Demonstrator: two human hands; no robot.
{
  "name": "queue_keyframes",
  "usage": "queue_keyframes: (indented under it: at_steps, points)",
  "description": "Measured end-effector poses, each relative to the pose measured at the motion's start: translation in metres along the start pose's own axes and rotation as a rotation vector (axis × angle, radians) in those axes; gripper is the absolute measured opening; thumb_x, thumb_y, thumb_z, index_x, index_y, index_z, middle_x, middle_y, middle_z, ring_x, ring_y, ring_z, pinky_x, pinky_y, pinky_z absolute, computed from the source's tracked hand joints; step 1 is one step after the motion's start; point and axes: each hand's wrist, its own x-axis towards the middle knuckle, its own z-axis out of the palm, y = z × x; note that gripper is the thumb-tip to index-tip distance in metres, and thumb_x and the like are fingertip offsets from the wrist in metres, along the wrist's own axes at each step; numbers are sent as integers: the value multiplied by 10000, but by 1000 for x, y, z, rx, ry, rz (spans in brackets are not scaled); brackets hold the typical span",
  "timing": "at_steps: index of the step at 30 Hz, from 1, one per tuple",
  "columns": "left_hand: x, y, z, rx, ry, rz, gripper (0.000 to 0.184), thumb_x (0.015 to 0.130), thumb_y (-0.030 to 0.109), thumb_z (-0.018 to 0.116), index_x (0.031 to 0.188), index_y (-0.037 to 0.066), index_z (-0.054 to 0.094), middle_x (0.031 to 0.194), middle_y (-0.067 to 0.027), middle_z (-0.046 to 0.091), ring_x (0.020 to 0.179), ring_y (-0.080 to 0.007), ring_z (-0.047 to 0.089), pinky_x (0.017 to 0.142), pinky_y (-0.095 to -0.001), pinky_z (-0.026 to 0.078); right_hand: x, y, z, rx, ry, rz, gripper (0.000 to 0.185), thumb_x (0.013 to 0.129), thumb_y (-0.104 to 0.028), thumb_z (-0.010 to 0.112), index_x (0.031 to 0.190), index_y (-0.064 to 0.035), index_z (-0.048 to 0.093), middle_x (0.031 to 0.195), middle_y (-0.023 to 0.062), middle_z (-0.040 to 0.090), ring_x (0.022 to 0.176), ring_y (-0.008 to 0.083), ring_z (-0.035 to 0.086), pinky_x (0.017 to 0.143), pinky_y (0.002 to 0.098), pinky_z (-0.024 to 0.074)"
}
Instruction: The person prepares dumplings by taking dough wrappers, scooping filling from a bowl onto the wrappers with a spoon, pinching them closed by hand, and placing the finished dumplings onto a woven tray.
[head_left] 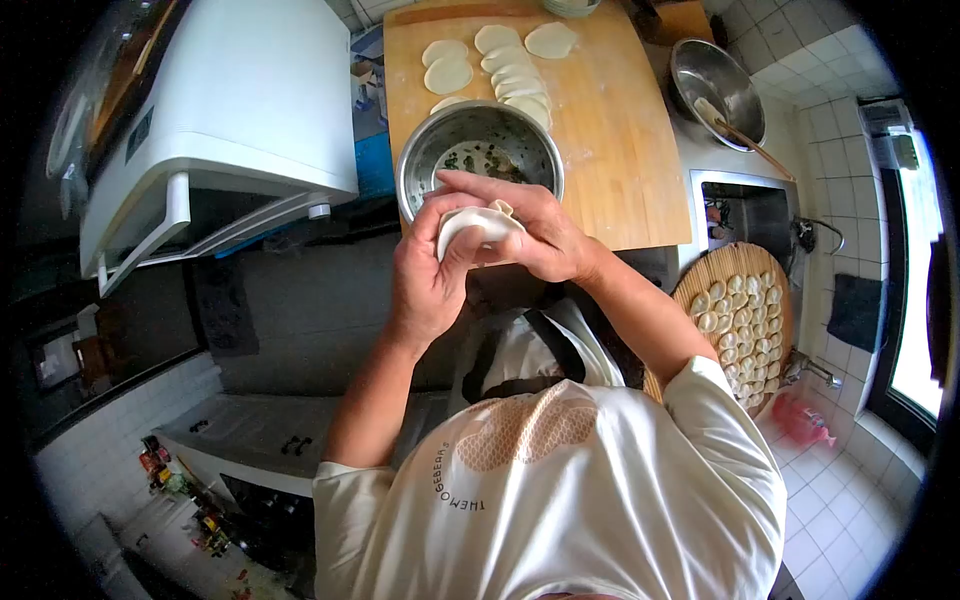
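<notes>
A folded round of dough sits just above the near rim of the steel filling bowl, held between both hands. The left hand cups it from below, thumb laid over the dough; the right hand closes in from the other side, its fingers around a gathered edge. Inside the bowl is a filling flecked with green, partly hidden by the hands. Under and around the bowl lies a wooden board. Just beyond the bowl, flat wrappers rest on the board — some overlapping in a row, others apart to either side. Well to the right of the bowl, a round woven tray carries rows of shaped dumplings. Farther off, beyond the bowl and to its right — past the board — stands a larger metal bowl with a wooden spoon leaning in it.
</notes>
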Motion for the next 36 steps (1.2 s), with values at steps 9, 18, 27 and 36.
queue_keyframes:
  at_steps: [9,18,27,36]
  points:
    - [4,12,7,91,27,-36,291,957,228,381,1103,-14,449,979,-84,563,908,-149,583,745,-263,504,1,-3,4,-142,50,27,437,917,-207,457,1274,38,402,1082,199,570,969,322,577,842,349,438]
    - [15,11,9,279,44,64,278,966,195,359,1082,-26,483,902,-94,602,809,-161,617,693,-274,506,13,0,-5,-449,93,-212,417,928,-195,409,1292,9,406,1324,203,392,1185,336,434,967,368,350]
    - [33,14,-3,386,-74,-2,356,979,265,311,1013,-16,527,902,-53,585,826,-112,581,726,-255,498,22,5,-12,-11,23,-96,424,943,-222,378,1291,20,399,1270,169,462,1115,273,491,931,343,376]
    - [54,13,-2,540,-47,100,361,972,260,335,876,-22,539,805,-100,584,728,-172,573,628,-301,466,27,9,-12,61,72,52,410,973,-195,308,1332,0,339,1247,129,489,1139,206,471,970,322,363]
